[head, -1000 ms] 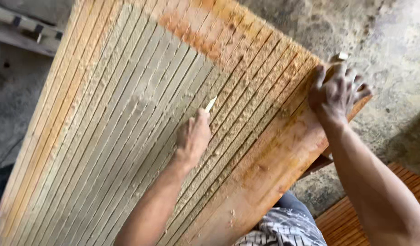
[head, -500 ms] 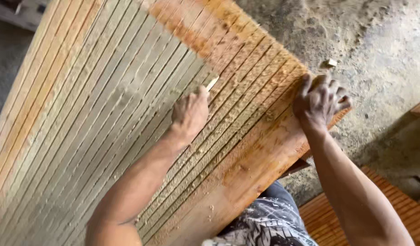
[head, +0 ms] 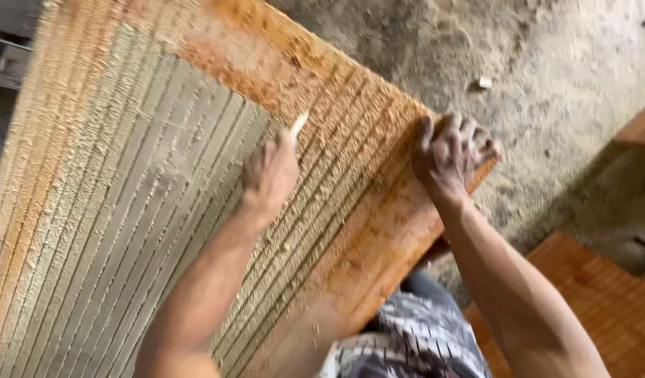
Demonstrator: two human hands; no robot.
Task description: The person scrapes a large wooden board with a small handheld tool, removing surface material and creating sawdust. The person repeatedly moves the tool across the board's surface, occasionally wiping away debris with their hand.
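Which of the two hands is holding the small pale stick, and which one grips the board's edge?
The left hand holds the small pale wooden stick against the grooved orange wooden board. The right hand grips the board's right edge.

A grooved wooden board (head: 147, 210) slants across the view from seven o'clock to one o'clock. The left hand (head: 268, 176) rests on its middle, a small stick (head: 299, 124) poking from it toward one o'clock. The right hand (head: 448, 155) grips the board's edge at three o'clock. A small block (head: 484, 82) lies on the floor (head: 546, 84) beyond, at one o'clock.
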